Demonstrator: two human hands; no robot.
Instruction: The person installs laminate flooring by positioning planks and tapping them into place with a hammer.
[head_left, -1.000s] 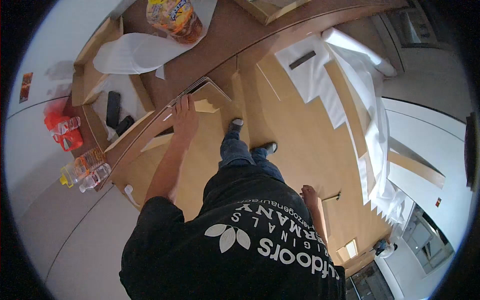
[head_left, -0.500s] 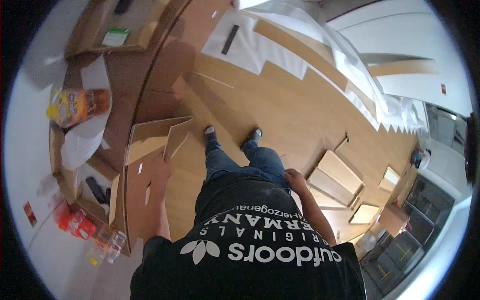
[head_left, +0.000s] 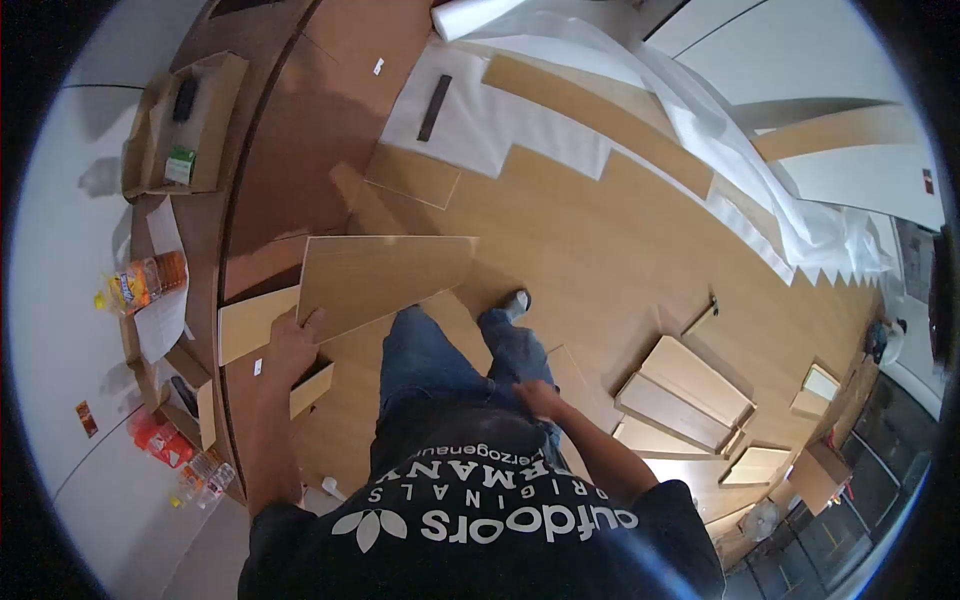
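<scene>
My left hand (head_left: 294,345) grips the near left edge of a cut wood-look floor board (head_left: 385,280), held up in front of my legs. Its thumb lies on the face; the fingers behind are partly hidden. Left of that hand, a second light board piece (head_left: 258,325) lies by the dark red-brown strip. My right hand (head_left: 540,400) is in front of my upper leg, its fingers curled in. Whatever it may hold is hidden. Beneath me spreads the laid wood-look floor (head_left: 600,250), with a stepped edge at the far side.
White underlay (head_left: 490,125) borders the floor, with a loose long plank (head_left: 600,120) on it. A hammer (head_left: 703,314) and stacked boards (head_left: 685,395) lie to the right. At left are an open cardboard box (head_left: 185,130) and a drink bottle (head_left: 145,280). A cardboard carton (head_left: 820,478) stands far right.
My left hand has raised and turned the board, so its broad face now shows. My right hand has moved left across my leg. The whole view has shifted slightly.
</scene>
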